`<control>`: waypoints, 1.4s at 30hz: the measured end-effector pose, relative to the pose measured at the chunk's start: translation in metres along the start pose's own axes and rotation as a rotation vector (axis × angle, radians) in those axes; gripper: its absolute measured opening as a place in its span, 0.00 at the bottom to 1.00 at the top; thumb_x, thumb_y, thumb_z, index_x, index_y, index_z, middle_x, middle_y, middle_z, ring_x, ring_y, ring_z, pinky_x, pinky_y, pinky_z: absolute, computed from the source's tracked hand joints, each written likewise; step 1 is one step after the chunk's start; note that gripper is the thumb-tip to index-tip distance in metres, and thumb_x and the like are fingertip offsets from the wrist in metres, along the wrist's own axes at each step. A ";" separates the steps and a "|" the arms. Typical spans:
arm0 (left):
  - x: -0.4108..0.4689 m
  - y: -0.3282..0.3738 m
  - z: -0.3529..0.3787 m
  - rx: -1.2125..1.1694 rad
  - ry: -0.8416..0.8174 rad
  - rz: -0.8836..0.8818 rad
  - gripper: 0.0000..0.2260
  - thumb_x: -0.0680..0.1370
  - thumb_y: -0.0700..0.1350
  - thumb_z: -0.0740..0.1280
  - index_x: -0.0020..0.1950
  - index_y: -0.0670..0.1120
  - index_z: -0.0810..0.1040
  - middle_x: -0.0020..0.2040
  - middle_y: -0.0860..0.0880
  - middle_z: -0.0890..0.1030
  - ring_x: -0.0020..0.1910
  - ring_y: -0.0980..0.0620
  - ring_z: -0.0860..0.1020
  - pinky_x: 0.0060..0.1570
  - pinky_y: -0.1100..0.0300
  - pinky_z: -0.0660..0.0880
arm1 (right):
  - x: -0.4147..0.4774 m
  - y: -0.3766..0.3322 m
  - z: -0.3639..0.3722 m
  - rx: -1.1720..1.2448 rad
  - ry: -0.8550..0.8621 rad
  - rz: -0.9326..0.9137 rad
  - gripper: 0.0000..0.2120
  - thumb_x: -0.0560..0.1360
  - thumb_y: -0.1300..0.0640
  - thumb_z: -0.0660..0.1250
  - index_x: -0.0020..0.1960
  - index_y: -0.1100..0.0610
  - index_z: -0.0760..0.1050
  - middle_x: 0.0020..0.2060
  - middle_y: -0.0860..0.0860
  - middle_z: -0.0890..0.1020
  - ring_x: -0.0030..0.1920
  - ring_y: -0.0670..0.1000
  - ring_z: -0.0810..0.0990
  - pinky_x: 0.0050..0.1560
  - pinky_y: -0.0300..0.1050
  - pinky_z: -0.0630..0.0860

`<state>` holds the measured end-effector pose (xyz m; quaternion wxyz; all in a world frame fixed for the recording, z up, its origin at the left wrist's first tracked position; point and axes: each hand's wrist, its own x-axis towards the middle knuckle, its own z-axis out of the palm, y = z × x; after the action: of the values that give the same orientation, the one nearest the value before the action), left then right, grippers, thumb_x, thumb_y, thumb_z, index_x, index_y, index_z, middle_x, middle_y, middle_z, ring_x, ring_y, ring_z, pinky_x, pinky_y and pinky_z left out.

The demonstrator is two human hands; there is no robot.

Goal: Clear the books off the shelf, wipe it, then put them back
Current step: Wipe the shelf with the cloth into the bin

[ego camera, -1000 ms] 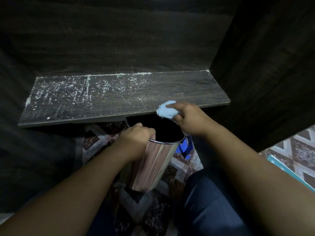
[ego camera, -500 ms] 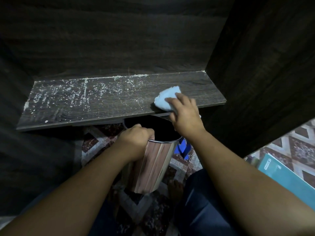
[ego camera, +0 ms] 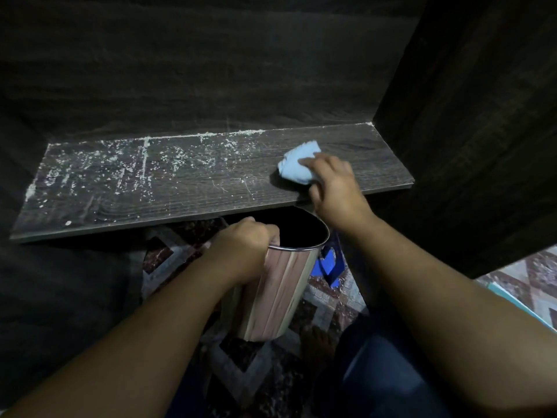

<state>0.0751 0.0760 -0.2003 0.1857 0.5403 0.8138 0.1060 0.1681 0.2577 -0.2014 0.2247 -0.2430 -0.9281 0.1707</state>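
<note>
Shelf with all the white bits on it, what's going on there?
A person is wiping the dark shelf. Their right hand holds a light blue cloth against its right end. Their left hand grips the rim of a shiny bin just under the front edge. White crumbs cover the left part; no books are on it.

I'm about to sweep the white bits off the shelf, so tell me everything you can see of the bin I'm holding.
The bin is a round can with a shiny, metal-looking wall that reflects pinkish streaks, a thin bright rim and a dark inside; nothing in it can be made out. It is tilted, its open mouth just below the front edge of the shelf. Your left hand grips the rim on its left side. Whether its base touches the rug is unclear.
</note>
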 end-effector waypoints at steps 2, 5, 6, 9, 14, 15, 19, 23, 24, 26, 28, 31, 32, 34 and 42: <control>0.001 0.001 0.002 -0.003 -0.002 0.002 0.11 0.72 0.40 0.64 0.50 0.56 0.75 0.47 0.50 0.72 0.49 0.48 0.76 0.50 0.58 0.73 | 0.020 0.004 0.001 -0.020 0.027 -0.035 0.25 0.71 0.66 0.63 0.68 0.56 0.73 0.68 0.58 0.70 0.65 0.61 0.67 0.68 0.55 0.65; 0.004 -0.002 0.005 -0.010 0.014 0.024 0.13 0.71 0.38 0.64 0.48 0.56 0.75 0.45 0.51 0.73 0.48 0.47 0.76 0.50 0.55 0.75 | 0.054 0.007 0.011 -0.119 0.059 -0.093 0.26 0.71 0.65 0.62 0.68 0.57 0.72 0.71 0.61 0.66 0.67 0.64 0.65 0.66 0.59 0.66; 0.005 -0.003 0.006 -0.015 0.028 0.029 0.14 0.70 0.38 0.65 0.48 0.57 0.74 0.45 0.51 0.73 0.48 0.47 0.77 0.50 0.54 0.76 | 0.066 0.007 0.015 -0.169 0.079 -0.125 0.26 0.71 0.64 0.62 0.68 0.57 0.71 0.72 0.62 0.65 0.67 0.65 0.65 0.65 0.60 0.67; 0.008 -0.005 0.006 -0.035 0.050 0.027 0.14 0.70 0.37 0.66 0.49 0.56 0.76 0.46 0.50 0.75 0.47 0.48 0.77 0.48 0.57 0.75 | 0.100 0.009 0.028 -0.366 0.161 -0.242 0.22 0.73 0.62 0.61 0.67 0.54 0.71 0.72 0.63 0.64 0.64 0.66 0.68 0.60 0.59 0.68; 0.012 -0.009 0.007 -0.044 0.032 0.011 0.13 0.72 0.37 0.65 0.51 0.54 0.76 0.48 0.47 0.74 0.47 0.45 0.77 0.45 0.58 0.71 | 0.141 0.012 0.043 -0.680 0.166 -0.393 0.16 0.74 0.57 0.65 0.62 0.55 0.72 0.64 0.62 0.69 0.57 0.67 0.74 0.56 0.61 0.71; 0.013 -0.010 0.007 -0.050 0.027 0.010 0.13 0.72 0.37 0.65 0.52 0.53 0.76 0.47 0.47 0.74 0.47 0.44 0.77 0.46 0.57 0.72 | 0.145 0.012 0.045 -0.695 0.104 -0.367 0.18 0.75 0.57 0.64 0.64 0.57 0.71 0.65 0.64 0.69 0.60 0.68 0.72 0.59 0.63 0.68; 0.012 -0.013 0.003 -0.073 0.015 -0.011 0.14 0.72 0.36 0.64 0.52 0.53 0.76 0.48 0.46 0.74 0.47 0.43 0.77 0.48 0.56 0.73 | 0.151 0.010 0.047 -0.660 -0.037 -0.361 0.19 0.76 0.55 0.62 0.67 0.57 0.71 0.66 0.63 0.69 0.63 0.68 0.68 0.62 0.64 0.62; 0.010 -0.013 0.002 -0.072 0.031 -0.029 0.14 0.72 0.36 0.64 0.53 0.53 0.76 0.49 0.47 0.75 0.49 0.45 0.76 0.46 0.58 0.70 | 0.145 0.015 0.051 -0.530 -0.180 -0.345 0.20 0.76 0.53 0.63 0.68 0.52 0.73 0.66 0.61 0.69 0.63 0.67 0.66 0.61 0.62 0.65; 0.009 -0.013 0.001 -0.068 0.035 -0.028 0.14 0.73 0.36 0.64 0.54 0.53 0.76 0.49 0.48 0.75 0.50 0.46 0.76 0.45 0.59 0.69 | 0.143 0.015 0.052 -0.483 -0.203 -0.301 0.21 0.76 0.53 0.64 0.69 0.51 0.72 0.66 0.60 0.69 0.64 0.66 0.65 0.61 0.62 0.65; 0.008 -0.012 -0.001 -0.058 0.043 -0.022 0.15 0.73 0.37 0.64 0.54 0.53 0.76 0.47 0.49 0.75 0.51 0.47 0.75 0.45 0.60 0.67 | 0.139 0.014 0.053 -0.387 -0.208 -0.223 0.23 0.75 0.53 0.64 0.70 0.48 0.71 0.65 0.59 0.68 0.64 0.64 0.64 0.63 0.60 0.66; 0.007 -0.012 -0.002 -0.046 0.044 -0.023 0.15 0.74 0.37 0.64 0.55 0.54 0.77 0.44 0.51 0.70 0.51 0.47 0.75 0.46 0.61 0.66 | 0.137 0.011 0.054 -0.319 -0.193 -0.158 0.23 0.75 0.53 0.63 0.70 0.47 0.71 0.64 0.58 0.67 0.64 0.62 0.64 0.66 0.57 0.64; 0.007 -0.011 -0.002 -0.044 0.033 -0.024 0.16 0.74 0.36 0.64 0.56 0.54 0.77 0.39 0.53 0.65 0.51 0.48 0.75 0.46 0.61 0.66 | 0.139 0.002 0.054 -0.306 -0.225 -0.039 0.22 0.77 0.49 0.61 0.71 0.45 0.69 0.65 0.57 0.64 0.66 0.59 0.62 0.69 0.56 0.59; 0.007 -0.010 -0.003 -0.039 0.028 -0.024 0.16 0.74 0.36 0.64 0.56 0.54 0.77 0.38 0.54 0.64 0.51 0.49 0.75 0.46 0.61 0.66 | 0.140 -0.001 0.054 -0.309 -0.238 0.003 0.22 0.77 0.48 0.60 0.71 0.44 0.68 0.66 0.56 0.64 0.67 0.59 0.61 0.70 0.57 0.58; 0.006 -0.009 -0.003 -0.038 0.017 -0.033 0.17 0.73 0.36 0.64 0.56 0.54 0.77 0.39 0.54 0.64 0.51 0.48 0.75 0.45 0.62 0.65 | 0.144 -0.006 0.054 -0.328 -0.248 0.059 0.22 0.76 0.47 0.60 0.70 0.43 0.68 0.68 0.56 0.63 0.69 0.59 0.60 0.71 0.60 0.58; 0.006 -0.015 0.003 -0.057 0.005 -0.048 0.13 0.72 0.38 0.66 0.50 0.55 0.76 0.46 0.49 0.73 0.50 0.47 0.77 0.45 0.61 0.68 | 0.147 -0.018 0.051 -0.273 -0.316 0.169 0.23 0.75 0.51 0.64 0.69 0.44 0.69 0.70 0.56 0.60 0.71 0.59 0.56 0.68 0.64 0.58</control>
<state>0.0614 0.0752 -0.2100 0.2018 0.5147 0.8237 0.1260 0.0207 0.3102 -0.1875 0.0263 -0.3184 -0.9426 0.0977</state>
